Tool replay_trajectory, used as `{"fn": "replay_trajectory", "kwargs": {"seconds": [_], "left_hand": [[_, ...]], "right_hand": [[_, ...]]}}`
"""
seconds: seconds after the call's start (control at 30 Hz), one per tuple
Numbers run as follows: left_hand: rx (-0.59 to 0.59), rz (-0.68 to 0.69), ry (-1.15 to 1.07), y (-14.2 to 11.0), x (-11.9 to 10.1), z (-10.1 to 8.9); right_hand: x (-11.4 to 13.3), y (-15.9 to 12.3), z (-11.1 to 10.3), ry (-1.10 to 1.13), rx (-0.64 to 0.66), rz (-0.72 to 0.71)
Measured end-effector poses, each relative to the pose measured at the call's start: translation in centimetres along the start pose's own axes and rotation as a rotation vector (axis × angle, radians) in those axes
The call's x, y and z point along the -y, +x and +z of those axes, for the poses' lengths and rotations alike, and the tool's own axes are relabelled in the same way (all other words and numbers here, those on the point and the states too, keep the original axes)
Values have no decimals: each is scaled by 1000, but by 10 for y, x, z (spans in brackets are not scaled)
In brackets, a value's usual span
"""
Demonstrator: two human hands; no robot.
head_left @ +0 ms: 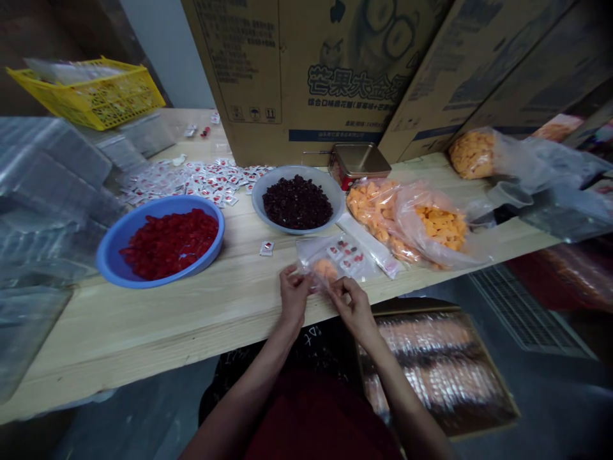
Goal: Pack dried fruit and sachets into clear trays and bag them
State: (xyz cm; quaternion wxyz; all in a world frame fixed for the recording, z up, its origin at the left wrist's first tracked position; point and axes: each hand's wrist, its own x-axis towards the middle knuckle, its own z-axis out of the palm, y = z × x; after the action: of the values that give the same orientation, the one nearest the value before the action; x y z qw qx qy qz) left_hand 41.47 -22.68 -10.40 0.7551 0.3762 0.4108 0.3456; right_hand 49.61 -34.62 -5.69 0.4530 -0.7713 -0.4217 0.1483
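A clear plastic bag [366, 265] lies flat near the table's front edge, with an orange piece and several small printed packets inside. My left hand [294, 295] pinches the near left part of its edge. Opposite it, my right hand [352, 303] grips the same edge, thumb and fingers pressed together. A single small white packet [267, 248] with a red mark rests on the table left of the bag. Just behind the bag stands a pale bowl of dark dried fruit [297, 202]. Fingertips partly hide the bag's edge.
A blue basin [160, 278] of red pieces stands left. Behind are a pile of small packets [191, 179], a metal tin [360, 163] and cardboard boxes [306, 83]. Bags of orange pieces [440, 227] lie right. Below the table is a carton of filled packs [440, 377].
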Motion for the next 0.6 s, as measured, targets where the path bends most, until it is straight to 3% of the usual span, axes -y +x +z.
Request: {"fn": "replay_trajectory", "kwargs": {"seconds": [0.1,0.27,0.33,0.4,0.5,0.6], "left_hand": [[77,86,140,2,-8,-9],[131,269,424,-8,-26,-21],[145,376,627,-15,-32,-26],[186,400,709,-21,-36,-32],[330,313,587,-29,-41,-41],[415,243,459,-34,-48,-53]], "right_hand": [[-3,-7,6,-139,-11,-104],[-11,-11,35,-454,5,-249],[-17,-11,43,-482,15,-270],[-21,-10,44,-454,13,-320],[-19,-9,29,-366,2,-388],[-6,-8,-10,-253,-59,-359]]}}
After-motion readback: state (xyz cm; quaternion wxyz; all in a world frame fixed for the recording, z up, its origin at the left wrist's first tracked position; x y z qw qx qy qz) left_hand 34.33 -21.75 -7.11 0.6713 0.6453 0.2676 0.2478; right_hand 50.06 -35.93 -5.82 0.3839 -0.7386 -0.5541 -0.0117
